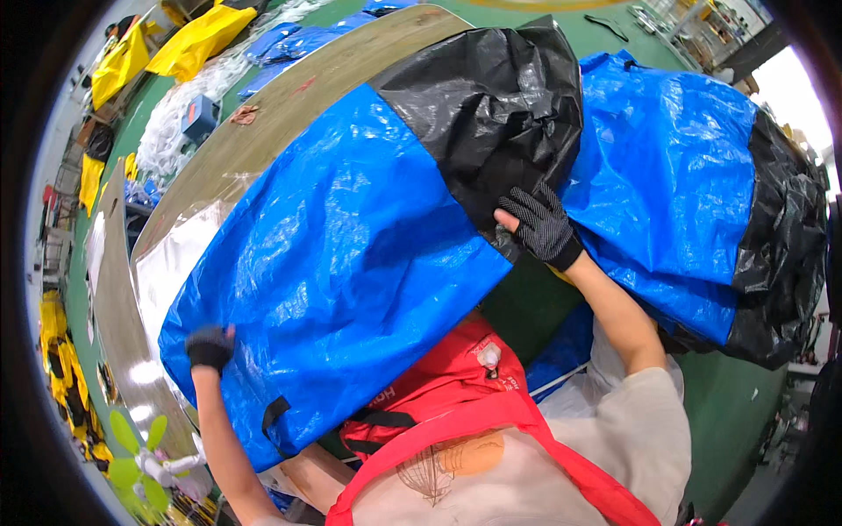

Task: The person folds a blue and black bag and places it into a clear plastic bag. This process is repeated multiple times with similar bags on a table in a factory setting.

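Note:
A large blue and black plastic tarp cover point(342, 237) lies creased across the table in front of me, its black part at the upper right. My right hand point(537, 223), in a dark dotted glove with a bare thumb, lies flat with fingers stretched on the black part near the seam. At the left end, my left hand point(210, 346), also gloved, rests on the blue part; its fingers are blurred. A short black strap point(275, 414) shows on the cover's near edge. Another blue and black cover point(662, 175) lies to the right, next to my right hand.
A worktable point(298, 83) with a curved-looking edge runs beneath the cover. Beyond it are a blue box point(200, 117), clear plastic wrapping point(167, 127) and yellow sheets point(202, 39) on the green floor. A green-bladed fan point(153, 469) stands at the lower left.

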The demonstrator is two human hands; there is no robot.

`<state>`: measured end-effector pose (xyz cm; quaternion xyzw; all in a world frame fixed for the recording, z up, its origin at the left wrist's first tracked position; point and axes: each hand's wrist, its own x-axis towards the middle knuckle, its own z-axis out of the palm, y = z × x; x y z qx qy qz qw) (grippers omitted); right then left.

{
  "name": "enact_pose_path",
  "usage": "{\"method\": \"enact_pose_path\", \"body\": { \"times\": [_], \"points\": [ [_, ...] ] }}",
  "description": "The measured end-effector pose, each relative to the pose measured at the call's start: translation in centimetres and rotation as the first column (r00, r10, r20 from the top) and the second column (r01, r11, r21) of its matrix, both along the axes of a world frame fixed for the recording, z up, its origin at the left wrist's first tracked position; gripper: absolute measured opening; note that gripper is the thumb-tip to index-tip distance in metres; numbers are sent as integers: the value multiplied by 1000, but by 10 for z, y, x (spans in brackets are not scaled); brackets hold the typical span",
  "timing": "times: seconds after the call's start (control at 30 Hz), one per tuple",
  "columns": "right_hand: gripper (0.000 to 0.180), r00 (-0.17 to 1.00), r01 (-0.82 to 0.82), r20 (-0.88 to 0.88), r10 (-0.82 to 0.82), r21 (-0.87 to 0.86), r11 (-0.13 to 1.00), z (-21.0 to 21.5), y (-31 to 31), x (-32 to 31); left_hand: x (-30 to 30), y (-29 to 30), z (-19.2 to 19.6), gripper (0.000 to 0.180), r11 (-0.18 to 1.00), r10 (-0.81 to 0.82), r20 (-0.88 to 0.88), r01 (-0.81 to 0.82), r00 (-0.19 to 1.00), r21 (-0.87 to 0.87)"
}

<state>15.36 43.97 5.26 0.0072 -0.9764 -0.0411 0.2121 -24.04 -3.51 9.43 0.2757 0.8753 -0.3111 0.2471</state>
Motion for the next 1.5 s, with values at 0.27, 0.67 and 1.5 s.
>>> {"method": "enact_pose_path", "body": {
  "times": [0.27,0.67,1.5],
  "points": [
    [21,988,-152,-47,145,-238,959,87,-44,-14,108,301,11,72,91,-684,-324,517,654,851],
    [58,647,183,762,1,-157,970,69,81,-222,111,194,-94,45,330,-527,688,-627,498,706],
    [57,637,308,705,-311,137,941,40,35,-207,60,-274,-67,61,288,869,-127,-279,478,916]
  ]
}}
